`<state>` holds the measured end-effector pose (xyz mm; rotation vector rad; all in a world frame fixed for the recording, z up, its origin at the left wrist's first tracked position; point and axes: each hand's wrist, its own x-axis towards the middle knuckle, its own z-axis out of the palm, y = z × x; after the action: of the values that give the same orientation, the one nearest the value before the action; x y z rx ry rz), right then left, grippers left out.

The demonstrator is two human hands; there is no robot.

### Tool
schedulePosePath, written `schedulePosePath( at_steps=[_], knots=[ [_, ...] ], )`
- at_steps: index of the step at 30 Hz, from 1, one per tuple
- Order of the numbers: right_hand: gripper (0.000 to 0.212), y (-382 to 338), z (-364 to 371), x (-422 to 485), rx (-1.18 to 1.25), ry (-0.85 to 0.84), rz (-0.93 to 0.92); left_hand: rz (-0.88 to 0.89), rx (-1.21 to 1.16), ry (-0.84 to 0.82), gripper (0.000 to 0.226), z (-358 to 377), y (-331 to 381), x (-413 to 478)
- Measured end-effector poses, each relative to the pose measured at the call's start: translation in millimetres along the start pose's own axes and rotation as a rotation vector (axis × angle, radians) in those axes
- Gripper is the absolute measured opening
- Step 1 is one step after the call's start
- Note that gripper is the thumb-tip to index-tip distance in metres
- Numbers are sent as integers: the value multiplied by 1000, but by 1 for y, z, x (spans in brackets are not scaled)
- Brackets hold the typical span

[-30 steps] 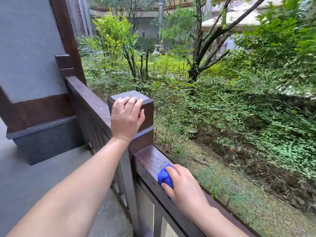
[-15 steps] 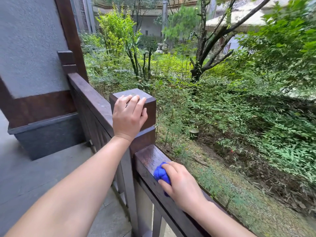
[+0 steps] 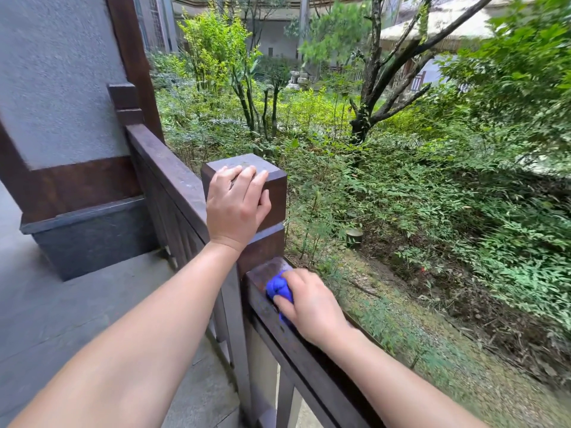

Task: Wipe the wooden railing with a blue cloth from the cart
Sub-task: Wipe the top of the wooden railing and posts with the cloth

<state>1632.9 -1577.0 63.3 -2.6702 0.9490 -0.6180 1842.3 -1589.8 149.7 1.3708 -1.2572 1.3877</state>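
Note:
A dark wooden railing (image 3: 173, 177) runs from the wall toward me, broken by a square post (image 3: 272, 193). My left hand (image 3: 236, 208) rests on the near top edge of that post, fingers draped over it. My right hand (image 3: 310, 304) presses a bunched blue cloth (image 3: 278, 288) onto the top of the near rail section (image 3: 268, 322), just below the post. Most of the cloth is hidden under my fingers. The cart is not in view.
A grey wall (image 3: 55, 72) with a dark wooden column (image 3: 133, 63) stands at the left. Grey stone paving (image 3: 61, 304) lies on my side of the railing. Beyond it, the ground drops to a garden of shrubs and a tree (image 3: 370, 97).
My right hand has slid the blue cloth along the rail toward the post. My left hand has stayed on the post top.

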Motion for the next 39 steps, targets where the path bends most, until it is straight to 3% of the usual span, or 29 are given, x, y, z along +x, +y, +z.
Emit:
schedulePosePath(
  at_steps=[3, 10, 15, 24, 30, 34, 39],
  knots=[
    [35, -26, 6, 32, -78, 49, 217, 10, -1, -6, 24, -2, 1, 1],
    [33, -11, -13, -36, -2, 9, -8, 23, -11, -5, 24, -3, 1, 1],
    [38, -11, -27, -53, -26, 111, 264, 23, -25, -9, 22, -7, 2, 5],
    [41, -15, -51, -129, -148, 173, 538, 25, -103, -63, 20, -14, 1, 6],
    [39, -43, -58, -165, -225, 217, 694, 12, -172, -188, 25, -22, -2, 7],
    [38, -65, -61, -198, -380, 177, 698, -42, -230, -337, 30, -29, -3, 9],
    [29, -76, -92, -215, -184, 295, 858, -84, -295, -503, 42, -51, 6, 17]
  ],
)
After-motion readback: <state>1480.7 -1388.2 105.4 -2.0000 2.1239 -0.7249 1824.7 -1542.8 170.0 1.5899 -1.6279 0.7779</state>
